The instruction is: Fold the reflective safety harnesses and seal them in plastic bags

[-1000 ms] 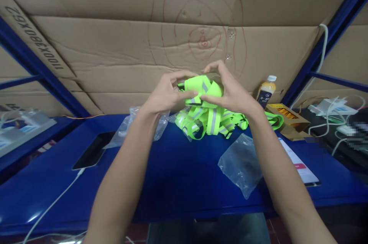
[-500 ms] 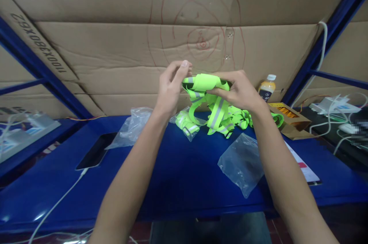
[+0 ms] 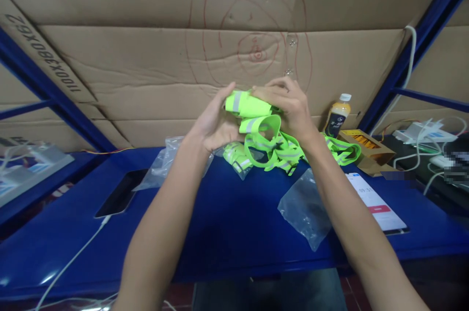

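Several neon straps point(image 3: 252, 106); two phones point(image 3: 121, 194) point(image 3: 377, 198); one bottle point(image 3: 336, 118)

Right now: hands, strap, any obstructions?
Right hand grips bundled neon strap, left hand at its end. Loose loops below, may snag. Clear bag apart from hands.

Lighting: soft, rather dim. Green strap point(image 3: 248, 104): brightest colour, fine detail soft. Cardboard point(image 3: 234, 8), above strap: faint sheen. Blue tabletop point(image 3: 227, 228), below strap: dark shadow; white glare far left of strap. Clear bag point(image 3: 306, 208), below right of strap: small highlights. Pixelated patch point(image 3: 457, 169): far right of strap. Blue posts point(image 3: 432, 23), either side of strap: wide-angle splay.
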### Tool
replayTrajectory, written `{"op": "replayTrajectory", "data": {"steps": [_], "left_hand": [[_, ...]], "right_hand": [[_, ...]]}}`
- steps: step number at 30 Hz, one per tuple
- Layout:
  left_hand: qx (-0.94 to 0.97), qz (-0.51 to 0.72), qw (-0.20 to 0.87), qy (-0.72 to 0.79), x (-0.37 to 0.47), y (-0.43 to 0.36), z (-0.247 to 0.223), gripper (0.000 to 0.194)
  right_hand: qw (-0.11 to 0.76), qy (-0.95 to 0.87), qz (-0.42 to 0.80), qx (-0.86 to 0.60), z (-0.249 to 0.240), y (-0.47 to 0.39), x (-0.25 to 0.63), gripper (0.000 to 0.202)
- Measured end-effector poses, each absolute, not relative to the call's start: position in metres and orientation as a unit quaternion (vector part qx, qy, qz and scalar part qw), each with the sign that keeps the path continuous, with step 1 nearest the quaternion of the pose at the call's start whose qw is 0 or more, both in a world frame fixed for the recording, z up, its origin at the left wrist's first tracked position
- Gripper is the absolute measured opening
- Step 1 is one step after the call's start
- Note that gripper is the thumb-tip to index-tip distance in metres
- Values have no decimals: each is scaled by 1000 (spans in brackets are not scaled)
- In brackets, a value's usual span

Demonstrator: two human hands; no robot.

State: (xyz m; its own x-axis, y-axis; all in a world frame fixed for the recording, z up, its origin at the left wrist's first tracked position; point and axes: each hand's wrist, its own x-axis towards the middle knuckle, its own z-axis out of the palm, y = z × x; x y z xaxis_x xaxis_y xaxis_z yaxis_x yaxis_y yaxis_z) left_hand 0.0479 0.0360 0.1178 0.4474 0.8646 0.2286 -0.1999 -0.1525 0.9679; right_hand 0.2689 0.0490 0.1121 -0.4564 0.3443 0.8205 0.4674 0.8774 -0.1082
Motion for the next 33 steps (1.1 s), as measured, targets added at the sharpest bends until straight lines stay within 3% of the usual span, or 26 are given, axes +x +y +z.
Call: {"op": "replayTrajectory", "data": {"steps": [5, 10, 13, 15, 19, 22, 29, 33], "left_hand": [[605, 449, 600, 269, 42, 36, 118, 31], [629, 472, 549, 283, 41, 32, 115, 45], [672, 497, 479, 267, 45, 27, 115, 61], [716, 495, 417, 260, 47, 26, 114, 60], [747, 504, 346, 260, 52, 31, 110, 51], [696, 532, 391, 283, 56, 40, 101, 55], [568, 477, 632, 226, 55, 49, 87, 73], [489, 503, 678, 220, 53, 46, 103, 64]], "right_hand": [[416, -885, -30, -209, 114, 47, 263, 50], [402, -897, 60, -176, 123, 39, 276, 54], [424, -873, 71, -232, 126, 37, 286, 69], [400, -876, 90, -254, 125, 37, 291, 73], [367, -872, 162, -282, 121, 41, 295, 55], [397, -856, 151, -294, 119, 43, 293, 47], [461, -852, 23, -247, 121, 41, 282, 31], [479, -850, -102, -192, 110, 56, 268, 33]]}}
